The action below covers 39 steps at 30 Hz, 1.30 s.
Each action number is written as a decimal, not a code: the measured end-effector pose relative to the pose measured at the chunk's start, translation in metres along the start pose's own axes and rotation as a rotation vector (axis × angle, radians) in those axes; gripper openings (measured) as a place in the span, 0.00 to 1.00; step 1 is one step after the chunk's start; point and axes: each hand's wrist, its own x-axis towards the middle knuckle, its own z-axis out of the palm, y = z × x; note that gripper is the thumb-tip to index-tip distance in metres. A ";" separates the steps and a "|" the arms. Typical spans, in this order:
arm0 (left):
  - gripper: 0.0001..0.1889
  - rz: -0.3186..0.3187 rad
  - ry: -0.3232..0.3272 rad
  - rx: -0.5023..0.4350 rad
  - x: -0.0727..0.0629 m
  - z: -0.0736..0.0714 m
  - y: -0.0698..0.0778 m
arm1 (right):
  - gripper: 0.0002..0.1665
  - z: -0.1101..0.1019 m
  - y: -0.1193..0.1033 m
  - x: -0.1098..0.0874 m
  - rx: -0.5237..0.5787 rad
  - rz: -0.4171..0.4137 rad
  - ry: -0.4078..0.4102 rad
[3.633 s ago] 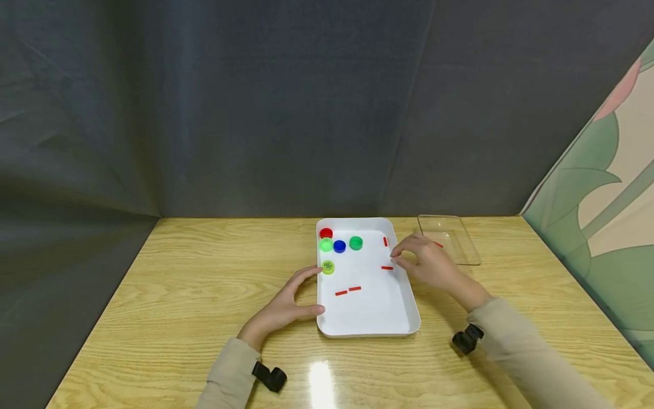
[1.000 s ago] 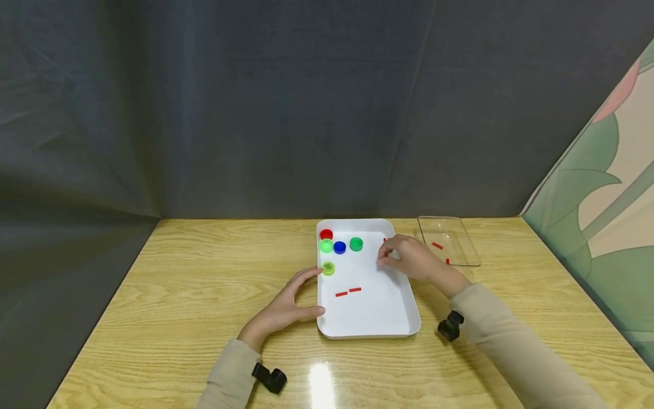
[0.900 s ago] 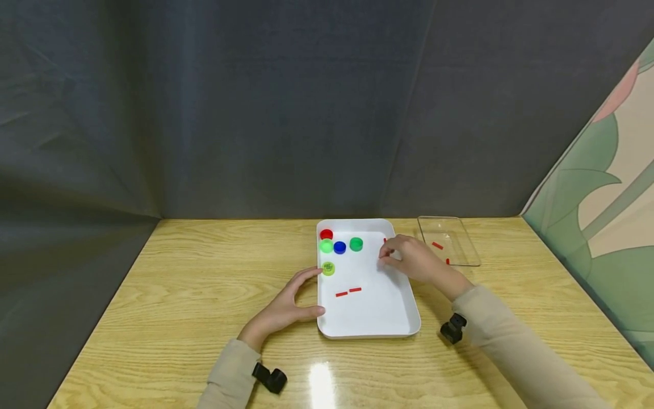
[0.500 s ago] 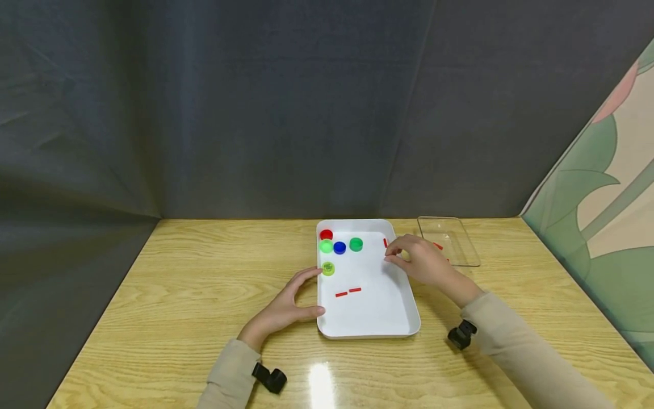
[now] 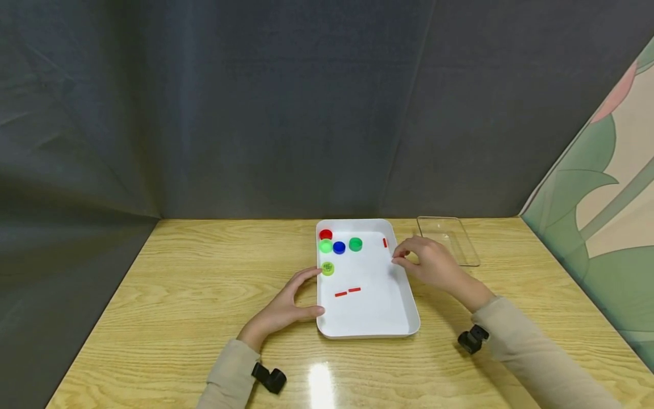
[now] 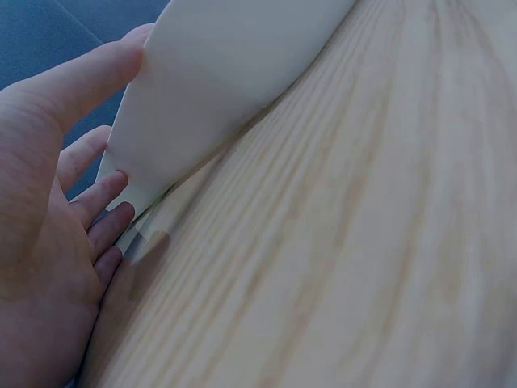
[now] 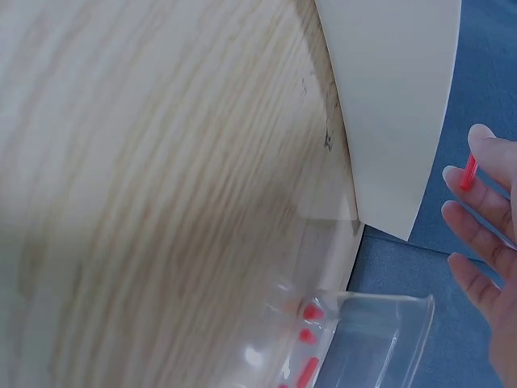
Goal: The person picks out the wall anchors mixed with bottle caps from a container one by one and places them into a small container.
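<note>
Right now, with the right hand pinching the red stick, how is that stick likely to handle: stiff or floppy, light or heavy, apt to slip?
The red stick is probably stiff, as its visible part looks straight. It is likely light, being slim beside the fingers. It might slip or twist, since the right hand pinches it only near the tips.

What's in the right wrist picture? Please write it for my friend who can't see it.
A right hand pinches a small red stick between thumb and finger. Beside it rises the outer side of a white tray on a wood-grain table; at the bottom, red pieces show through a clear box.
</note>
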 end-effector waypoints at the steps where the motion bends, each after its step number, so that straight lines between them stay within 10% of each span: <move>1: 0.41 0.000 0.001 0.001 0.000 0.000 0.000 | 0.08 -0.001 0.000 -0.001 -0.001 -0.005 0.003; 39: 0.41 -0.007 -0.003 -0.012 0.000 0.000 0.000 | 0.11 -0.036 0.025 -0.030 -0.093 0.036 0.077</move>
